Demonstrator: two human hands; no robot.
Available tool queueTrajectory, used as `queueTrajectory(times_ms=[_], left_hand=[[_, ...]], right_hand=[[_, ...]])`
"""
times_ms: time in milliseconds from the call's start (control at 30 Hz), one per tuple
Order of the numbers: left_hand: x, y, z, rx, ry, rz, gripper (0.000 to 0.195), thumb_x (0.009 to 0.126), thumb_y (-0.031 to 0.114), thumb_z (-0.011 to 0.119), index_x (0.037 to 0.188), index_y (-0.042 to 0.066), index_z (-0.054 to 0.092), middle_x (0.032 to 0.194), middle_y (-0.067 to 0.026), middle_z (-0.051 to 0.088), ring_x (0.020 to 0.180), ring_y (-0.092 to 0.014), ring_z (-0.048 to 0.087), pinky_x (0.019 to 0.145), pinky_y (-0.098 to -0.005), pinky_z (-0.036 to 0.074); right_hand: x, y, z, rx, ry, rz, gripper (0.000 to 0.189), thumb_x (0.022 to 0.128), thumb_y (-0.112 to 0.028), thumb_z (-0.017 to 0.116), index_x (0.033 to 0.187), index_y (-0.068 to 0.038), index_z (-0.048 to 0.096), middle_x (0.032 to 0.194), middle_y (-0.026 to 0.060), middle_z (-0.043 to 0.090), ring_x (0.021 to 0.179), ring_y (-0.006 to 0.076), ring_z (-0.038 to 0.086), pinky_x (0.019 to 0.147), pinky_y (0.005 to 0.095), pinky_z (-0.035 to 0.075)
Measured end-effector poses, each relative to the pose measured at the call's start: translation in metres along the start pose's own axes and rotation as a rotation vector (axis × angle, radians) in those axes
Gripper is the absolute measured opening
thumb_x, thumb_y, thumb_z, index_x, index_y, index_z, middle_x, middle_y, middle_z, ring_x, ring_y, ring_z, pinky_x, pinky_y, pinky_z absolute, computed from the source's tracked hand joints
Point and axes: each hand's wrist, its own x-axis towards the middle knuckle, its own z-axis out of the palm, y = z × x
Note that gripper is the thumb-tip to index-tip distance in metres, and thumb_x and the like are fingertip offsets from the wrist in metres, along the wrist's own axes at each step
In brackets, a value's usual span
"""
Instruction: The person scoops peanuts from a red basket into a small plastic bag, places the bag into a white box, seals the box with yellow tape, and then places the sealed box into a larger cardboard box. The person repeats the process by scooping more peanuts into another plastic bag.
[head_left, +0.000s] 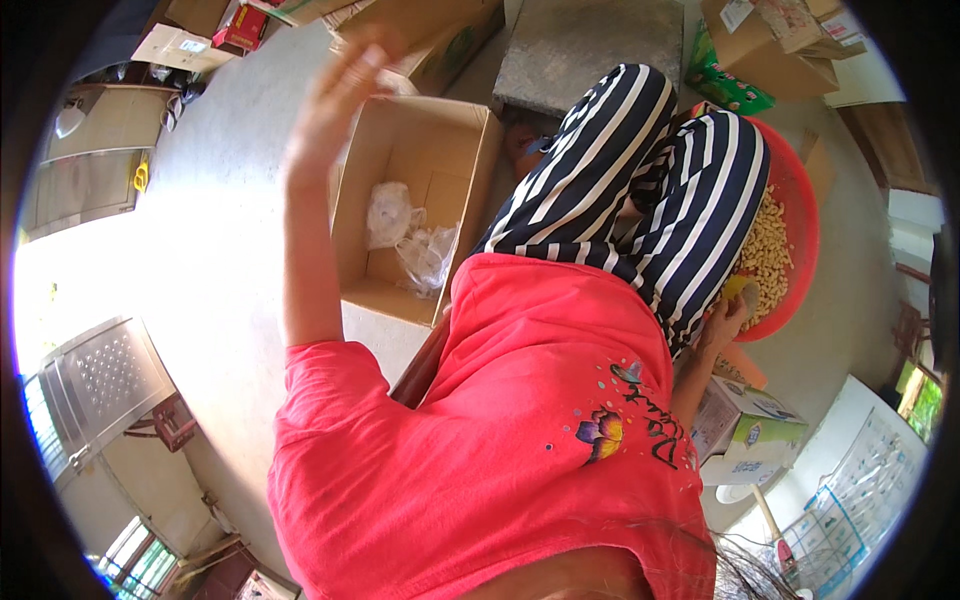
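Note:
My left hand (349, 94) is raised beside the far left corner of an open cardboard box (416, 127). Motion blurs its fingers, so I cannot tell whether they hold anything. Crumpled clear plastic bags (420, 244) lie inside the box. On the other side, my right hand (724, 322) grips a yellow cup or scoop (739, 287) within a red plastic basin (806, 232). Small pale-yellow pieces (766, 255), perhaps snacks or nuts, fill the basin's visible part. My striped trouser leg hides the basin's near-left side.
A grey stone-like slab (589, 49) stands beyond my knees. Another cardboard box (457, 52) sits behind the open one, and more cartons (772, 60) are stacked at far right. A printed carton (750, 431) is beside my right arm. Bright light falls across the floor (217, 225) at left.

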Motion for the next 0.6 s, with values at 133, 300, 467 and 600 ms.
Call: queueTrajectory(times_ms=[133, 300, 467, 600], left_hand=[[-0.088, -0.309, -0.095, 0.109, -0.169, -0.527, 0.042, 0.091, 0.021, 0.055, 0.13, 0.006, 0.053, 0.126, -0.0083, 0.056, 0.107, -0.023, 0.055, 0.084, -0.0387, 0.05], [-0.192, -0.356, -0.01, 0.142, -0.269, -1.057, 0.04, 0.09, 0.032, 0.059, 0.126, 0.014, 0.06, 0.116, -0.0071, 0.061, 0.096, -0.022, 0.057, 0.075, -0.0441, 0.049], [-0.224, -0.421, 0.032, 0.378, -0.425, -1.159, 0.038, 0.086, 0.03, 0.063, 0.119, 0.01, 0.063, 0.109, -0.009, 0.063, 0.089, -0.025, 0.059, 0.07, -0.0446, 0.051], [-0.192, -0.427, 0.01, 0.254, -0.108, -1.202, 0.023, 0.083, 0.024, 0.065, 0.1, 0.008, 0.064, 0.095, -0.0061, 0.063, 0.081, -0.019, 0.059, 0.063, -0.0379, 0.051]], right_hand=[[0.002, -0.003, 0.015, 0.078, -0.075, -0.035, 0.039, 0.093, -0.016, 0.053, 0.128, 0.002, 0.049, 0.12, 0.0196, 0.056, 0.11, 0.03, 0.056, 0.094, 0.0368, 0.045], [-0.01, 0.005, 0.006, -0.045, -0.106, -0.098, 0.039, 0.09, -0.018, 0.057, 0.124, 0.002, 0.051, 0.119, 0.0172, 0.058, 0.108, 0.028, 0.057, 0.096, 0.0347, 0.043], [0.004, 0.067, 0.018, 0.352, -0.211, -0.07, 0.033, 0.091, -0.01, 0.05, 0.121, 0.001, 0.054, 0.115, 0.0165, 0.06, 0.107, 0.0261, 0.058, 0.093, 0.0352, 0.043], [0.01, 0.079, 0.035, 0.424, -0.203, 0.008, 0.033, 0.092, -0.007, 0.044, 0.122, 0.002, 0.054, 0.114, 0.0165, 0.061, 0.107, 0.0255, 0.057, 0.093, 0.0339, 0.043]])
